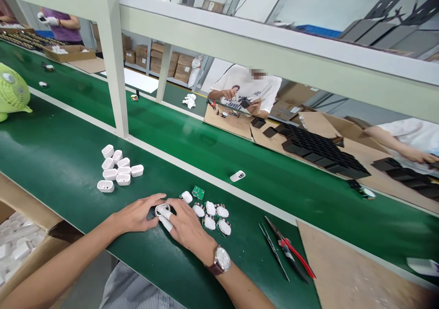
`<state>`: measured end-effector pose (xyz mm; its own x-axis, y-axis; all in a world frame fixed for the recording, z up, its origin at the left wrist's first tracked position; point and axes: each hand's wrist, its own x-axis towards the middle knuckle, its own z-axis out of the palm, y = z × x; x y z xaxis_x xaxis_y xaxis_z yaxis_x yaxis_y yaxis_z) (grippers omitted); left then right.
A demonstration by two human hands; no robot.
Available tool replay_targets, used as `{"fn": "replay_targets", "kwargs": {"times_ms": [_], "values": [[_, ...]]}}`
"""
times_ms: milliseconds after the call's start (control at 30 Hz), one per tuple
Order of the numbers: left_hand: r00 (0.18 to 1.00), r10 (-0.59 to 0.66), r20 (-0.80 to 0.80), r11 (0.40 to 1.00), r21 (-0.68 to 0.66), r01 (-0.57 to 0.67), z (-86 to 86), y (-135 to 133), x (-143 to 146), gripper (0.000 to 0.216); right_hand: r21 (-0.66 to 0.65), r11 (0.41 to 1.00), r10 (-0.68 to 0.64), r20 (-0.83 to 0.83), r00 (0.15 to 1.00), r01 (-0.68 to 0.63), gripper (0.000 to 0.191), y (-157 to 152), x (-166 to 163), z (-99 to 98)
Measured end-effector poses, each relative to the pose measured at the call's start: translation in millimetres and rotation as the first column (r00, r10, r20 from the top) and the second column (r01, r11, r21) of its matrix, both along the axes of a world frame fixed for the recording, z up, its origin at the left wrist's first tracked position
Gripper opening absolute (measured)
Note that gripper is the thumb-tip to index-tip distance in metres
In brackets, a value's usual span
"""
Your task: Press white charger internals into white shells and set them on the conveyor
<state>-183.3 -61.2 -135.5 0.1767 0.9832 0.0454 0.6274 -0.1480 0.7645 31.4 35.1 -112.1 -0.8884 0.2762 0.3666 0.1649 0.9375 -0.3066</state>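
Observation:
My left hand and my right hand meet on the green bench, both pinching a small white plastic shell. The right hand wears white finger cots and a wristwatch. Just right of the hands lie several white capped parts with wires and a small green circuit board. A cluster of several empty white shells stands to the upper left of my left hand.
Red-handled cutters and tweezers lie right of the parts, beside brown cardboard. A box of white parts is at lower left. One white shell rides the belt. People work opposite with black trays. A green fan stands far left.

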Motion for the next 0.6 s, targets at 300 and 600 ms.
{"fn": "replay_targets", "kwargs": {"times_ms": [300, 600], "values": [[0.996, -0.076, -0.053, 0.879, 0.467, 0.093, 1.8, 7, 2, 0.011, -0.118, 0.977, -0.202, -0.23, 0.952, 0.179, 0.042, 4, 29, -12.4], [0.979, -0.062, -0.192, 0.924, 0.361, 0.129, 26.9, 27, 7, 0.014, 0.031, 0.926, -0.365, -0.176, 0.914, 0.376, 0.03, 35, 78, 1.5]]}}
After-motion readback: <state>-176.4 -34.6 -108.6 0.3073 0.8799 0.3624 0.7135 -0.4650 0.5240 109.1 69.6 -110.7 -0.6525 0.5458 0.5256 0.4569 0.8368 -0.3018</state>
